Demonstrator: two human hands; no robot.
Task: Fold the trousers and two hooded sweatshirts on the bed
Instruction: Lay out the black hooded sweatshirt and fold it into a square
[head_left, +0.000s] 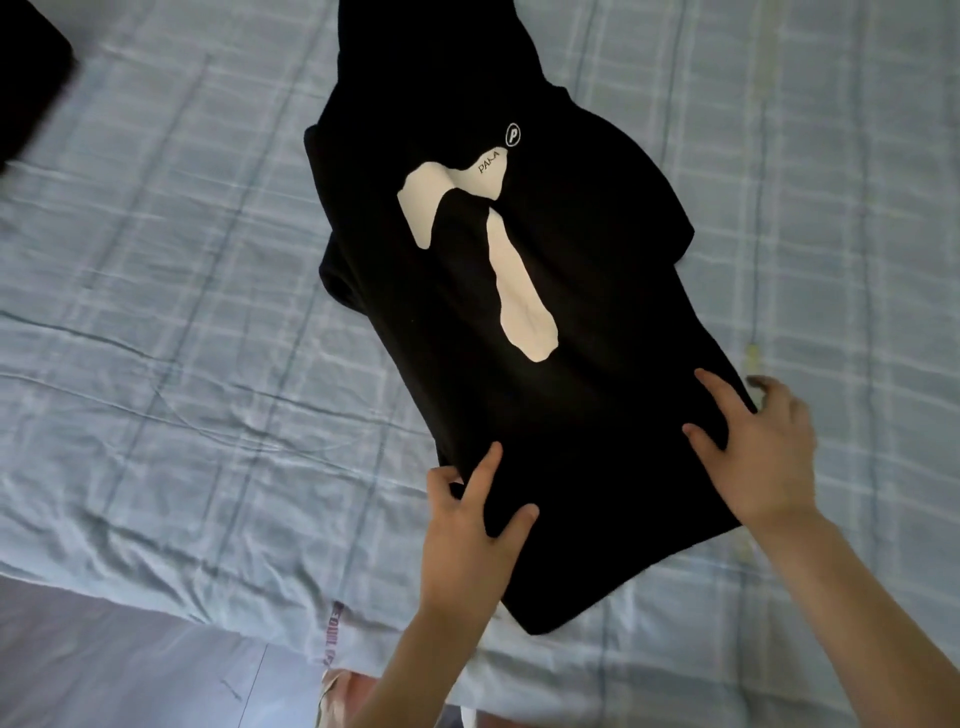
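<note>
both the left hand (467, 525) and right hand (763, 457) pinch the near hem corners of the black white-printed hooded sweatshirt (519, 410) lying on the pale blue checked bed (156, 260); its long axis runs away, hood farthest.

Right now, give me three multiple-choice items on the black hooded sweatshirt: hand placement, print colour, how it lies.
1. The left hand and right hand grip the black hooded sweatshirt at: A hood; B near hem; C cuffs.
2. Its large print is: A red; B white; C green.
3. On the light-blue checked bedsheet it is: A balled up; B rolled; C spread flat.
Key: B, both sit at the nearest edge; B, pale shapes on black; C, cloth lies smooth.
</note>
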